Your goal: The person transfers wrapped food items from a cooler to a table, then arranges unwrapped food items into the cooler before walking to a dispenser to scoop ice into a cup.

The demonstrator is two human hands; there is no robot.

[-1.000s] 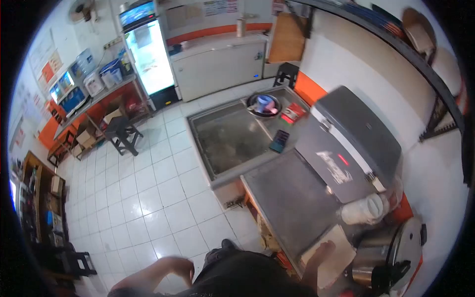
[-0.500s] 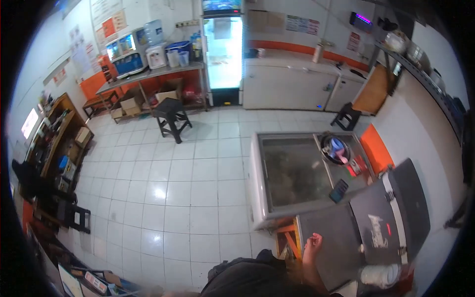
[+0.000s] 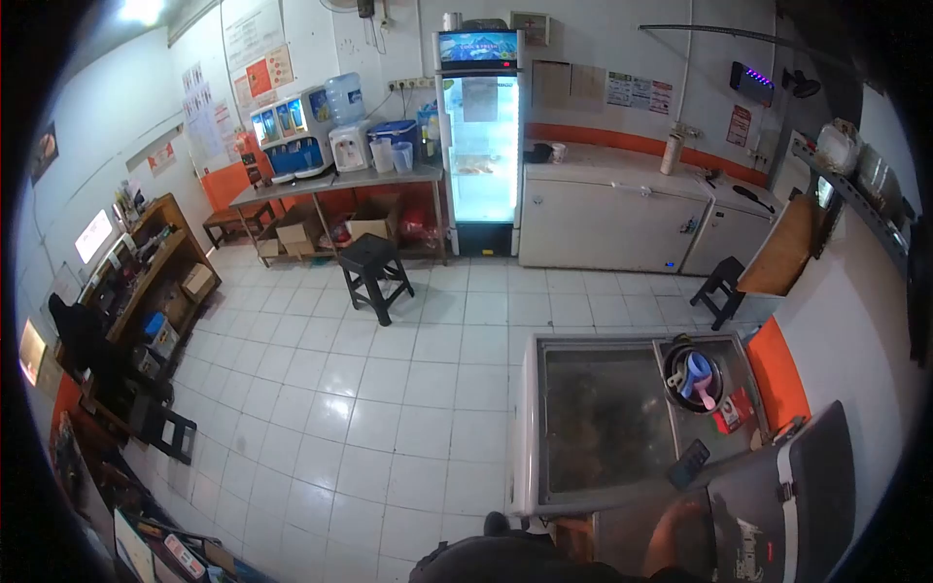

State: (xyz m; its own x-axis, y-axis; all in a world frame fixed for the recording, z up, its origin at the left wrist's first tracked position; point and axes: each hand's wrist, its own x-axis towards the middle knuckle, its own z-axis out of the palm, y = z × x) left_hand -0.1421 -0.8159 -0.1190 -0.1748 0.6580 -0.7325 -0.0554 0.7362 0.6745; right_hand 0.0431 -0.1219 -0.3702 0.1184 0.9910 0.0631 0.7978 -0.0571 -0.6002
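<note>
My right hand [image 3: 688, 508] is low in the view, at the front of the glass-topped chest freezer [image 3: 607, 423]. It hovers over or rests on the grey surface [image 3: 622, 539] beside the large grey box [image 3: 768, 515]; contact cannot be made out. Blur hides how its fingers are held. Just beyond it, a dark phone [image 3: 688, 464] lies on the freezer's near edge, apart from the hand. Farther back on the glass are a black bowl [image 3: 673, 389] with blue and pink scoops [image 3: 698, 374] and a red packet [image 3: 734, 412]. My left hand is out of view.
A black stool [image 3: 373, 267] stands on the white tiled floor [image 3: 369, 408]. Along the back are a metal table [image 3: 340, 182], a lit drinks fridge [image 3: 483, 146] and a white chest freezer [image 3: 603, 214]. A wooden shelf [image 3: 146, 262] lines the left wall.
The head view has tilted up, so the room sits lower in frame. My right hand has moved forward, closer to the phone, and its fingers are now blurred.
</note>
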